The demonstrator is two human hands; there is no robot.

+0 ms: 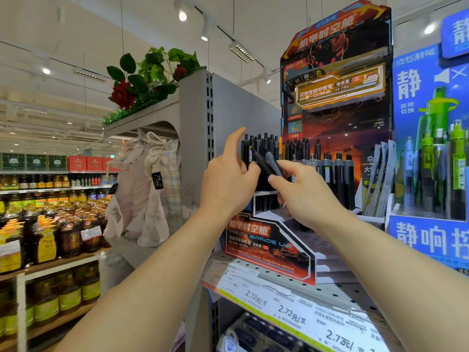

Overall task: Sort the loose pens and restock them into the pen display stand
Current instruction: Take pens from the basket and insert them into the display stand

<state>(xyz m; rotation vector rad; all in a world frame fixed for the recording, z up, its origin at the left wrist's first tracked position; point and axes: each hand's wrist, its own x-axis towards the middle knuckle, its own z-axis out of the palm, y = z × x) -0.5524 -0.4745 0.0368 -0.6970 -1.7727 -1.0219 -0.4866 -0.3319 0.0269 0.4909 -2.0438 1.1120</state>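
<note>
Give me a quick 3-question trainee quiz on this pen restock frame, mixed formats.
1. True or false: the right hand holds loose pens in front of the pen display stand.
2. Multiple choice: the left hand has its index finger A) raised beside the black pens in the stand's left section B) curled into a fist C) resting on the price label strip.
3. Fill in: left of the shelf upright hang pale cloth ____.

Key: 1 true; 2 A; 3 bags.
</note>
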